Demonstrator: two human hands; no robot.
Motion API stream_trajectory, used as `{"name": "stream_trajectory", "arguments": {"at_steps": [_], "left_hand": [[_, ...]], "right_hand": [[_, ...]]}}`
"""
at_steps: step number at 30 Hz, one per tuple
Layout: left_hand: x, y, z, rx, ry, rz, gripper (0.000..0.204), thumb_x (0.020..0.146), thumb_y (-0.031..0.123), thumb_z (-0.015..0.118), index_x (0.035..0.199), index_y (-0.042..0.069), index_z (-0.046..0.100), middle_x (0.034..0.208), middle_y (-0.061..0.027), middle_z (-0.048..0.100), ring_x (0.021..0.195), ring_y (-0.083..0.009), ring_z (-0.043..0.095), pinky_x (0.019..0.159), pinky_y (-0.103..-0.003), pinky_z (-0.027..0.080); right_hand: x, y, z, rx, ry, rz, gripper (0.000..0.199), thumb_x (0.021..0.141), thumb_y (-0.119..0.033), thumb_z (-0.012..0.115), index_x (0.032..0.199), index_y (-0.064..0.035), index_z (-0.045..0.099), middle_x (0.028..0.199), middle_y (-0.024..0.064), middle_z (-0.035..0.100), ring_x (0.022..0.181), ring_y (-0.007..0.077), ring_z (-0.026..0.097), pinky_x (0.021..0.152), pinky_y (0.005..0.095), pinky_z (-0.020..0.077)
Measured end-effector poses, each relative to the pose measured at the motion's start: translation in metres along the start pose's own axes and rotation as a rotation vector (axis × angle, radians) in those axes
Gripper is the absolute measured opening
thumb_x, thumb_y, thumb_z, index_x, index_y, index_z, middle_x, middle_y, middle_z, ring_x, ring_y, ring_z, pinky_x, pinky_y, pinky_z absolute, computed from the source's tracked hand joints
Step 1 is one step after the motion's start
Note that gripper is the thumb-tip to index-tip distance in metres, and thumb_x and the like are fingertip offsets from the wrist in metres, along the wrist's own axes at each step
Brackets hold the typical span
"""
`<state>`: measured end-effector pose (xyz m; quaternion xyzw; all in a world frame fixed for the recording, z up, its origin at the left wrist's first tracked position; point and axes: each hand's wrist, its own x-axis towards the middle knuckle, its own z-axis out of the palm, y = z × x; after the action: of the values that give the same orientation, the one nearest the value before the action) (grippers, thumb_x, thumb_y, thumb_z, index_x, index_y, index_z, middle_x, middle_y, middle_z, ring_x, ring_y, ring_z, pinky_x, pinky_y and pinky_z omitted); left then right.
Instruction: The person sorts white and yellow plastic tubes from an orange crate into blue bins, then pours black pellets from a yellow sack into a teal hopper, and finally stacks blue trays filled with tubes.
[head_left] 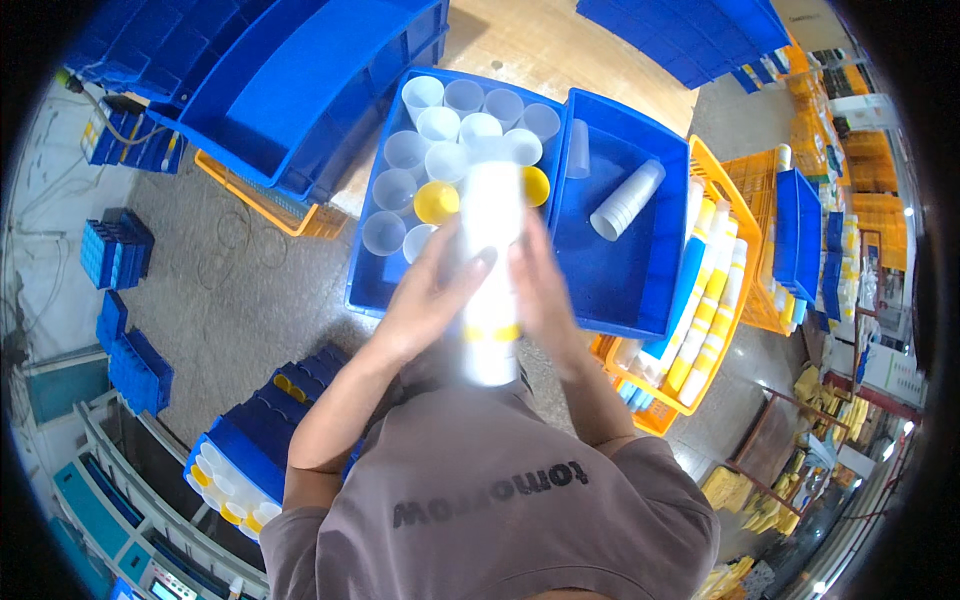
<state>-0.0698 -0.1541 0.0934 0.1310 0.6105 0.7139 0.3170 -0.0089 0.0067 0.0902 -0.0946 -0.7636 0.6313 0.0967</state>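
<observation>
Handling, I judge: left hand [438, 290] pinching cup stack [492, 215]; right hand [542, 285] opposite its fingers, blurred, grip unclear; next needs steadiness.

Cup stack [492, 215]: white, with a yellow band; standing cups [405, 151]: translucent white, except two yellow cups [436, 203]; crate [375, 287]: blue; basket [748, 290]: orange-yellow; counter [530, 40]: pale tan; T-shirt [500, 550]: grey-brown, dark lettering.

We wear a gray-brown shirt [470, 545], with dark letters [490, 495] across the shirt's front and short sleeves [668, 505] at its sides.
</observation>
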Motion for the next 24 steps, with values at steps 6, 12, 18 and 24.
{"name": "stream_trajectory", "arguments": {"at_steps": [6,12,18,24], "left_hand": [[-0.079,0.02,-0.079,-0.47,-0.042,-0.573,0.052,0.098,0.033,0.057,0.131,-0.006,0.048,0.11,-0.0209,0.065,0.092,-0.0261,0.069,0.078,-0.036,0.058],[-0.162,0.016,-0.128,-0.686,-0.086,-0.654,0.062,0.099,0.044,0.052,0.137,-0.006,0.043,0.112,-0.0244,0.064,0.094,-0.0284,0.069,0.074,-0.039,0.06],[-0.183,0.021,-0.122,-0.823,-0.099,-0.547,0.058,0.099,0.032,0.054,0.142,-0.002,0.036,0.122,-0.0252,0.057,0.099,-0.0348,0.066,0.083,-0.047,0.059],[-0.158,0.005,-0.095,-0.514,-0.173,-0.698,0.057,0.096,0.037,0.057,0.135,-0.004,0.043,0.115,-0.0264,0.061,0.093,-0.0333,0.068,0.078,-0.044,0.059]], "right_hand": [[-0.022,0.002,0.091,1.039,-0.265,0.491,0.045,0.102,-0.034,0.05,0.134,-0.0013,0.049,0.124,0.0126,0.059,0.114,0.0213,0.058,0.101,0.0363,0.0445],[-0.033,0.054,0.152,1.014,-0.156,0.779,0.045,0.101,-0.041,0.049,0.126,-0.0031,0.052,0.117,0.0116,0.061,0.107,0.0232,0.06,0.095,0.039,0.0476],[-0.07,0.029,0.12,0.128,-0.271,0.106,0.064,0.098,-0.041,0.055,0.146,-0.0039,0.034,0.139,0.0186,0.048,0.124,0.0326,0.051,0.101,0.0414,0.0449],[-0.106,-0.014,0.091,-0.836,-0.337,-0.648,0.05,0.082,-0.013,0.059,0.131,-0.0081,0.055,0.136,0.0097,0.053,0.124,0.0266,0.051,0.096,0.0431,0.0405]]}}
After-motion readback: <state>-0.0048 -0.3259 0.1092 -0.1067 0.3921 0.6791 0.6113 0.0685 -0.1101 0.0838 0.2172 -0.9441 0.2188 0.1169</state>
